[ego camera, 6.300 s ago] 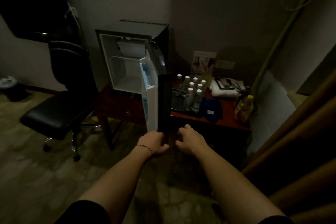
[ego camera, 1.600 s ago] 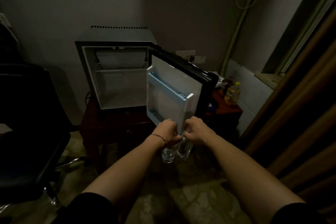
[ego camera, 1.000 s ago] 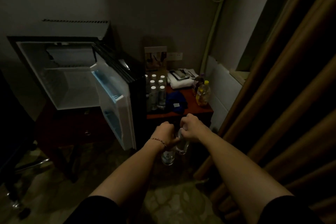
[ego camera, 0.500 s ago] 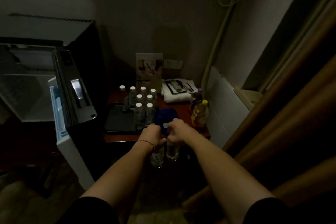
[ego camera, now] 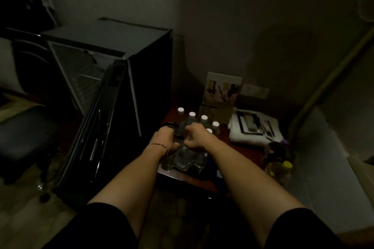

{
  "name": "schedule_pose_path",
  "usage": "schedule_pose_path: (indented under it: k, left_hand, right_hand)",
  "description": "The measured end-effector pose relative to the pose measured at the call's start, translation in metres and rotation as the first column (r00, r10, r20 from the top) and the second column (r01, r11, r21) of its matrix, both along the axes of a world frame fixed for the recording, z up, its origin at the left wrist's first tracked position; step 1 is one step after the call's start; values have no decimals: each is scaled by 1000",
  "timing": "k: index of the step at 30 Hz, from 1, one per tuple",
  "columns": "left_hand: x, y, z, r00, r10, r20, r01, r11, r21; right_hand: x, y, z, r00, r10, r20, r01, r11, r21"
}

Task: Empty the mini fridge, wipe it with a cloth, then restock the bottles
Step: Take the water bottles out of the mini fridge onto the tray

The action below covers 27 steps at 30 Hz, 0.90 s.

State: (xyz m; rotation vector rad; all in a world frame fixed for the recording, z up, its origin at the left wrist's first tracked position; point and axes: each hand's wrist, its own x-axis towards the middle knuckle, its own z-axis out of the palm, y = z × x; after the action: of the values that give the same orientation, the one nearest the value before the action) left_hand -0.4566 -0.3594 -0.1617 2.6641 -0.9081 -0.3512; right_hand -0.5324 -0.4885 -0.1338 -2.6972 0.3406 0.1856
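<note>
Fridge: black mini fridge (ego camera: 149, 79), door (ego camera: 97, 127) open, on the left.
Tabletop: reddish wooden tabletop (ego camera: 247, 153) beside it.
Bottles: clear white-capped plastic bottles (ego camera: 204, 118) clustered on it.
Left hand (ego camera: 167, 139): fingers curled round a bottle (ego camera: 168, 162).
Right hand (ego camera: 196, 137): fingers clamped on another bottle (ego camera: 183, 159).

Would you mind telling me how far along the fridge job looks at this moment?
Emptying looks nearly done: the mini fridge stands open with bare shelves in the part visible, and capped bottles are grouped on the side table. In hand: the left hand and right hand each grip clear bottles, over the table's front edge. Left: setting these down, wiping, restocking. No cloth is clearly identifiable in this dim view.
</note>
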Motion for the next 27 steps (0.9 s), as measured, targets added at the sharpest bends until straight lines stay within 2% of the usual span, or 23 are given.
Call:
schedule_pose_path:
  k: [4, 9, 17, 22, 27]
  left_hand:
    - [33, -2, -6, 994, 111, 4, -111, 994, 22]
    - [73, -17, -16, 985, 173, -3, -172, 983, 63]
    - [130, -60, -53, 995, 64, -76, -56, 994, 98]
    - [137, -81, -75, 992, 19, -127, -7, 996, 92]
    - [140, -88, -90, 988, 31, -153, -11, 991, 134]
  right_hand:
    - [47, -17, -8, 992, 120, 40, -120, 993, -14]
    - [89, -37, -23, 985, 170, 18, -170, 985, 15]
    - [137, -62, -60, 982, 166, -93, -161, 985, 60]
    - [146, -67, -89, 971, 135, -197, -127, 991, 50]
    - [150, -72, -99, 946, 183, -267, -175, 983, 52]
